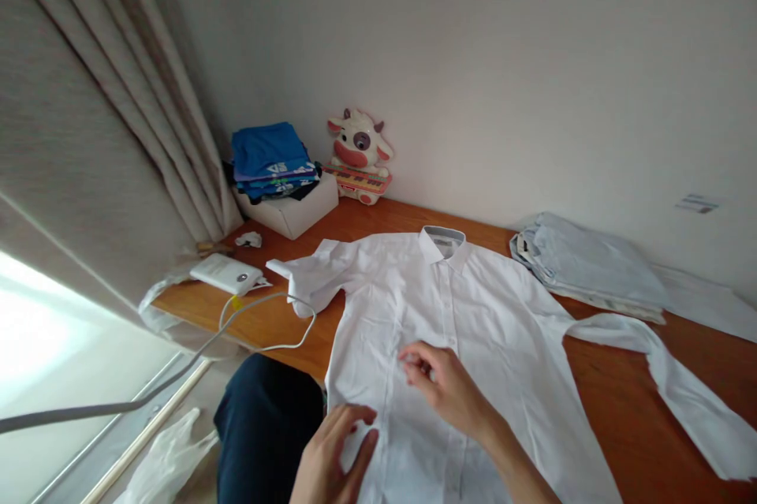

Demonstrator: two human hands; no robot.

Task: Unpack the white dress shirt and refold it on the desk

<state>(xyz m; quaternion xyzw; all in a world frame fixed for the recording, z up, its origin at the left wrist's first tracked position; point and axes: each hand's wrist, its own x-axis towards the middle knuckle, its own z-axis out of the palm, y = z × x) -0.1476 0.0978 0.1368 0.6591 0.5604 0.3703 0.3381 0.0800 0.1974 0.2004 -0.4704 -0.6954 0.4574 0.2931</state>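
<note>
White shirt (449, 315) lies flat, front up, on the wooden surface (627, 417), collar toward the wall. Right hand (446, 386) pinches fabric at the button strip mid-shirt. Left hand (331, 453) rests on the shirt's lower left part, fingers loosely curled on cloth. Folded pale clothes (585, 263) lie to the right; white cable (266, 322) at left.

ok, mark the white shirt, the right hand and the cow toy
white shirt (473, 307), head view, chest panel right of the placket.
right hand (449, 390), head view, back of the hand.
cow toy (359, 143), head view, its face.
</note>
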